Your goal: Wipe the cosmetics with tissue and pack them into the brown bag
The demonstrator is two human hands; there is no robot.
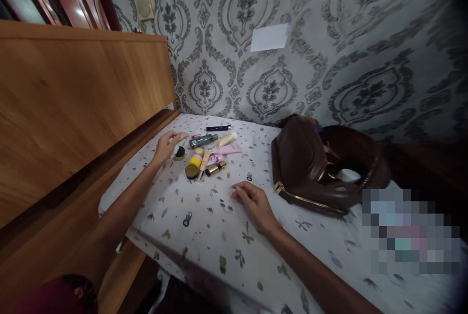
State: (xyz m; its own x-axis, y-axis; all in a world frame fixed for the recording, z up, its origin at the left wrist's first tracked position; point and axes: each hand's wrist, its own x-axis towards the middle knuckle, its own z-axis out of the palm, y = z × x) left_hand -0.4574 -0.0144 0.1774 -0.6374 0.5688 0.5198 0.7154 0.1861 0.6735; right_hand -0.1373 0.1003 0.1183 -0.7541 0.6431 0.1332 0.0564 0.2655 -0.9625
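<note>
Nearest to you, your right hand [255, 203] is hanging low over the tabletop [208, 236], half open with loosely bent fingers pointing left; no thing is showing in its grasp, though its palm side is hidden. Just beyond its fingertips and a little to their left, the gold tube [215, 168] is lying with its long axis slanting from near left to far right; your right hand is the nearer one to it. Left of that tube, the brown-lidded jar [191, 171] is sitting at the near edge of the cluster, with the yellow jar [195, 160] just behind. The pink tube [228, 149] is stretching off to the right, its long axis running roughly left to right.

Farther out on the left, your left hand [168, 145] is reaching over the cluster's left side, open, its fingers extended rightward and nothing visible in them. The dark round pot [179, 153] is sitting just on its near right side. Right of your left fingertips, the bottle [202, 141] is lying nearly crosswise, green cap toward the right; your left hand is nearer to it. Beyond, the black tube [218, 128] is lying crosswise too. The brown bag [298, 153] is standing well off to the right.
</note>
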